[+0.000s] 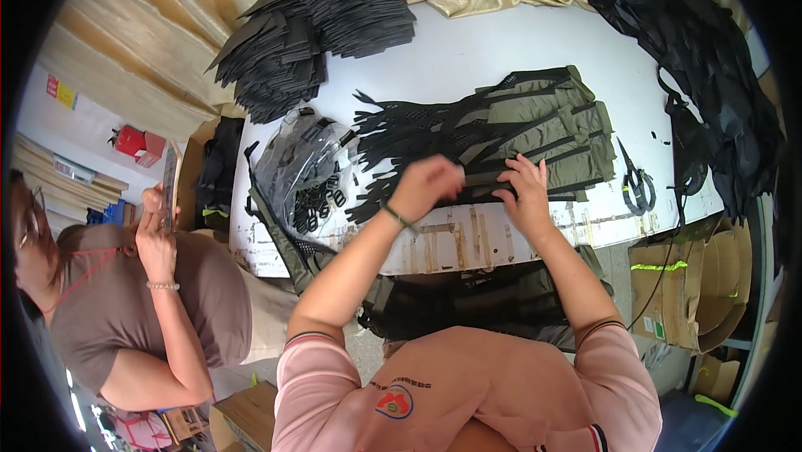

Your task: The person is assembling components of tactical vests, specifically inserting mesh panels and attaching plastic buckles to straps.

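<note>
A stack of olive-green fabric pieces (535, 122) with black straps lies on the white table, its black mesh and strap ends (409, 130) fanned out to the left. At the stack's near edge, my right hand (525, 191) rests with its fingers spread on the fabric. My left hand (428, 189) is over the black straps just left of it, smeared by motion. Its fingers look bent, but whether they hold a strap is hidden. Left of the straps sits a clear plastic bag (296, 159) with small black buckles (316, 201) spilling from it.
Stacks of black flat pieces (313, 26) stand at the back left. Scissors (637, 189) lie right of the fabric, near a large black fabric heap (693, 68). Cardboard boxes (685, 285) are at the lower right. A person (159, 310) holding a phone is at left.
</note>
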`<control>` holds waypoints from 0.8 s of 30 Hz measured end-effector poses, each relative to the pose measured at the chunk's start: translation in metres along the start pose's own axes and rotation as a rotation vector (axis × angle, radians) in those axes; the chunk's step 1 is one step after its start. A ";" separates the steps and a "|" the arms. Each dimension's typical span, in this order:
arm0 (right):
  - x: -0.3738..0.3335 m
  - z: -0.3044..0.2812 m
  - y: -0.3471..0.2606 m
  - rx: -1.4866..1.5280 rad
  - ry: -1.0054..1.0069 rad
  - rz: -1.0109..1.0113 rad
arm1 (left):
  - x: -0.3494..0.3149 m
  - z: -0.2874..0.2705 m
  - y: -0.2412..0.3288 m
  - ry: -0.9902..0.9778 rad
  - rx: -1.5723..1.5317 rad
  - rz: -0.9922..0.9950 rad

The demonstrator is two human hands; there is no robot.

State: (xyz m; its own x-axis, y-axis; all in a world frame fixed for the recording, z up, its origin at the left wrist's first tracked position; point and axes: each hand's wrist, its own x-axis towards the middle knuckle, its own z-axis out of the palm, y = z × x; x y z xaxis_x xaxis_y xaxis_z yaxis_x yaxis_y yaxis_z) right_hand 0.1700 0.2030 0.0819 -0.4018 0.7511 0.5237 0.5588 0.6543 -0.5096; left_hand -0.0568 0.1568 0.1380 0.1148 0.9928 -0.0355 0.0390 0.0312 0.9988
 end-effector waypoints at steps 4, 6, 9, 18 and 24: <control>0.016 -0.040 -0.030 0.047 -0.039 -0.177 | -0.085 0.019 -0.032 -0.179 -0.229 -0.397; 0.018 -0.060 -0.053 0.151 -0.113 -0.172 | -0.105 0.032 -0.038 -0.097 -0.373 -0.445; 0.014 -0.070 -0.061 0.284 -0.152 -0.204 | -0.116 0.036 -0.045 0.007 -0.927 -0.204; -0.004 -0.086 -0.001 -0.098 -0.635 0.045 | -0.140 0.000 -0.068 0.504 -0.721 0.000; 0.001 -0.038 -0.072 0.041 -0.343 -0.181 | -0.149 0.006 -0.070 0.622 -0.361 -0.022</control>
State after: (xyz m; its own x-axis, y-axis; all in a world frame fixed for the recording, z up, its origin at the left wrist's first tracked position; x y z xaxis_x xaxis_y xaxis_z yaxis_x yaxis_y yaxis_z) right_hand 0.1569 0.1531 0.1451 -0.7141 0.6046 0.3529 0.4299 0.7766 -0.4605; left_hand -0.0709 0.0061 0.0730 -0.4734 0.8702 -0.1369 -0.3084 -0.0182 0.9511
